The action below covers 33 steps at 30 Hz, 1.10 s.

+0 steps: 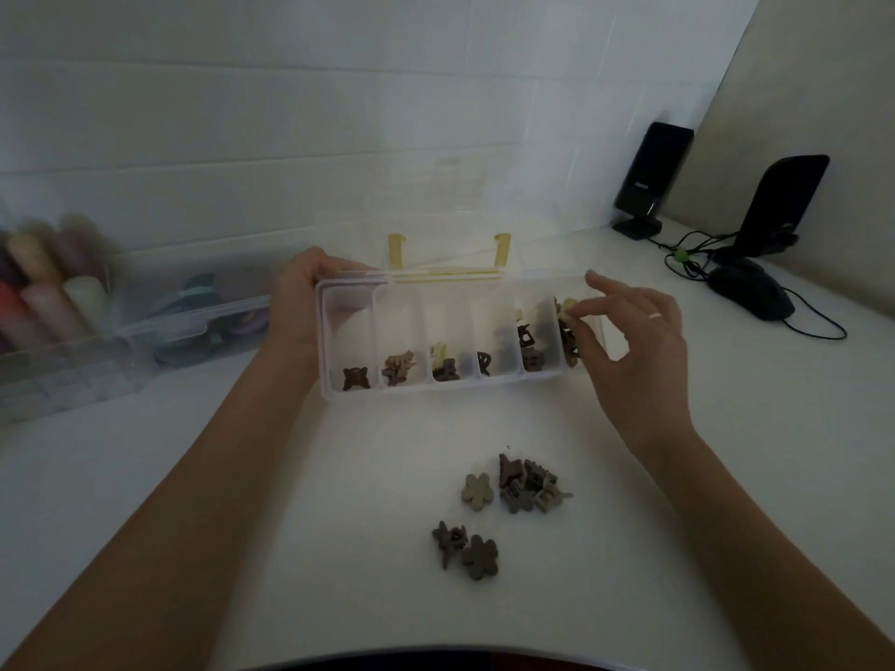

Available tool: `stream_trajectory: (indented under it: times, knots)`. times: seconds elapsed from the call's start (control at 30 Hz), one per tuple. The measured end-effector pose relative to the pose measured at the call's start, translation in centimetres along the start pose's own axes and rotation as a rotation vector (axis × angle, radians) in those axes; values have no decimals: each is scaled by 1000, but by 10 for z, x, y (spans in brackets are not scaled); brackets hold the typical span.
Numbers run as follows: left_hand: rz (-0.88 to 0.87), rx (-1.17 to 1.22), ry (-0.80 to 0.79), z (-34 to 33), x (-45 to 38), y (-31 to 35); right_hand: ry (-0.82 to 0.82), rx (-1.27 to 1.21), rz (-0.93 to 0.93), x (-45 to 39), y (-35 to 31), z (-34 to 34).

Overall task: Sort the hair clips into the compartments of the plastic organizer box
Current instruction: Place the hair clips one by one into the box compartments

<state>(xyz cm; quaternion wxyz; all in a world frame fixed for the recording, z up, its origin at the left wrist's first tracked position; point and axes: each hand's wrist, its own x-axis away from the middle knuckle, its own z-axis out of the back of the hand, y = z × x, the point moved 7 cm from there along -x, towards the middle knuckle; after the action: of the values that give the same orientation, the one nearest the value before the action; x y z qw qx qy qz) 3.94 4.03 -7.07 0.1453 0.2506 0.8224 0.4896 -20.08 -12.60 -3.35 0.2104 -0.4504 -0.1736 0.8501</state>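
Observation:
A clear plastic organizer box (pixel 450 386) with several compartments stands open on the white table, its lid up with yellow latches. Small brown, tan and cream hair clips lie in the compartments. My left hand (pixel 305 302) grips the box's left end. My right hand (pixel 634 341) hovers over the rightmost compartment and pinches a pale cream hair clip (pixel 565 306) between thumb and forefinger. Loose clips lie on the table in front: a pile of brown ones (pixel 525 482), a flower-shaped one (pixel 477 491), and two more (pixel 466 549) nearer me.
A clear bin (pixel 160 326) with coloured items stands at the left, blurred. Two black speakers (pixel 649 176) (pixel 775 210), a black mouse (pixel 753 293) and cables lie at the back right by the wall corner. The table's front edge curves near me.

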Motion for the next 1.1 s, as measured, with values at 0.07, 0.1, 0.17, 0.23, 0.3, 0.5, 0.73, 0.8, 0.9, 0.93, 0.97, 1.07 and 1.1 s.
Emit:
stream_trajectory:
  times: [0.07,0.1,0.17,0.23,0.3,0.5,0.73,0.8,0.9,0.93,0.97,1.07,1.1]
  knots:
    - [0,0,6,-2,2,1,19,-51,77,1,-14,6]
    - [-2,-8,12,-3,3,2,-8,-101,123,2,-22,8]
    - [0,-7,34,-3,3,3,-161,-187,213,7,-41,5]
    - [-9,12,38,-4,3,3,-392,-156,275,18,-59,-5]
    - [-21,0,34,-4,4,4,-592,-16,360,34,-73,-21]
    - [12,3,28,-7,7,4,-862,74,453,59,-80,-51]
    - [13,5,32,-11,13,6,-768,-38,431,54,-78,-52]
    - [13,3,16,-14,16,8,-764,-80,360,53,-74,-53]
    - [9,42,5,-13,15,8,-720,-213,216,47,-69,-48]
    - [7,49,2,-13,14,7,-661,-271,172,42,-67,-43]
    - [7,50,2,-11,13,7,-572,-313,134,36,-65,-37]
    - [4,47,-2,-9,11,6,-212,-393,-13,18,-48,-8]
    - [2,55,-8,-9,11,6,-93,-423,-78,14,-39,1]
